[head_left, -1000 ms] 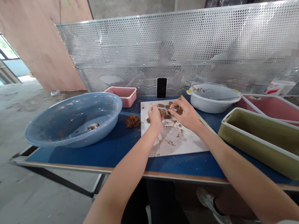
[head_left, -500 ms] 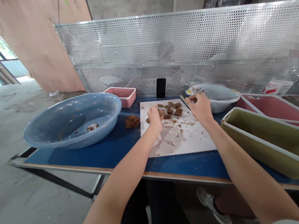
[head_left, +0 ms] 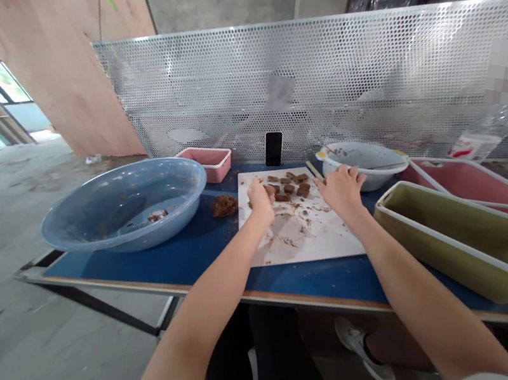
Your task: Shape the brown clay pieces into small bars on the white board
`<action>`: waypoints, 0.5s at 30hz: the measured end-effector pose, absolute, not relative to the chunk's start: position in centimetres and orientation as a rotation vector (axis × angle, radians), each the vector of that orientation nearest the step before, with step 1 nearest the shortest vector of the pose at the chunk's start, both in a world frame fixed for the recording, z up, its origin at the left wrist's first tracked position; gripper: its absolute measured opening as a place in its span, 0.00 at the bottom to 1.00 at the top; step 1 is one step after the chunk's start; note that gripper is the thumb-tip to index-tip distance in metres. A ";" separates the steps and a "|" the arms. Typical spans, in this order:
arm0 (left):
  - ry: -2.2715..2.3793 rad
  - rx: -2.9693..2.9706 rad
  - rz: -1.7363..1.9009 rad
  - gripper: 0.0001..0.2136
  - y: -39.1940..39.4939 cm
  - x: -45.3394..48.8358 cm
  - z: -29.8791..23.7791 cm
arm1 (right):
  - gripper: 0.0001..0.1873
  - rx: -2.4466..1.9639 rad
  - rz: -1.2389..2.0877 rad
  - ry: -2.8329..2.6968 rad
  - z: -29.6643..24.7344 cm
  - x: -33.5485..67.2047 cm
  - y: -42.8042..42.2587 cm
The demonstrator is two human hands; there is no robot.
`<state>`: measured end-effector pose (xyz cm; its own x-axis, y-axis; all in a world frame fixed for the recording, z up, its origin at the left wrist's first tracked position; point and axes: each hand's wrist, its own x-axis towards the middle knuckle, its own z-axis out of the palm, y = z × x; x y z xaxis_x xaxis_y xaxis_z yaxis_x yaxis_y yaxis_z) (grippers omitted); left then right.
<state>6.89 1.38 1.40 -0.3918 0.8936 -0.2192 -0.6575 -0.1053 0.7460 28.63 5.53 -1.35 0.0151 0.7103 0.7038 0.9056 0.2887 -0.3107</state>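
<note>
Over the left part of a white board (head_left: 323,239), my left hand (head_left: 260,197) is closed around a small brown block (head_left: 270,190). My right hand (head_left: 341,190) is palm down at the board's upper right, close to a pale basin. A thin, pale greenish stick (head_left: 315,170) sticks out from its thumb side and points up and left; the grip on it is partly hidden. Several small brown blocks (head_left: 289,189) lie between my hands. Brown crumbs and root-like shreds (head_left: 297,222) are scattered over the board.
A blue basin (head_left: 126,202) stands left, with a brown clump (head_left: 224,206) beside it. Behind are a small pink tub (head_left: 210,164) and a phone (head_left: 273,149). The pale basin (head_left: 372,176), a pink tray (head_left: 481,181) and an olive trough (head_left: 448,240) stand right. Perforated metal panel (head_left: 202,92) behind.
My right hand has turned palm down and lowered slightly toward the board; the brown bit seen at its fingertips no longer shows. My left hand has shifted slightly left with its block.
</note>
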 end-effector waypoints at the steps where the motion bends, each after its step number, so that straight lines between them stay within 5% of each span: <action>1: 0.986 0.343 1.738 0.04 1.3 6.9 1.5 | 0.25 -1.454 -0.298 -1.725 -1.4 28.6 5.4; 13: 1.012 0.338 1.765 0.04 0.6 6.8 2.5 | 0.17 -1.450 -0.192 -1.824 -0.7 27.1 4.2; 15: 1.014 0.367 1.774 0.04 0.6 6.8 2.6 | 0.33 -1.452 -0.212 -1.872 -0.7 26.7 3.7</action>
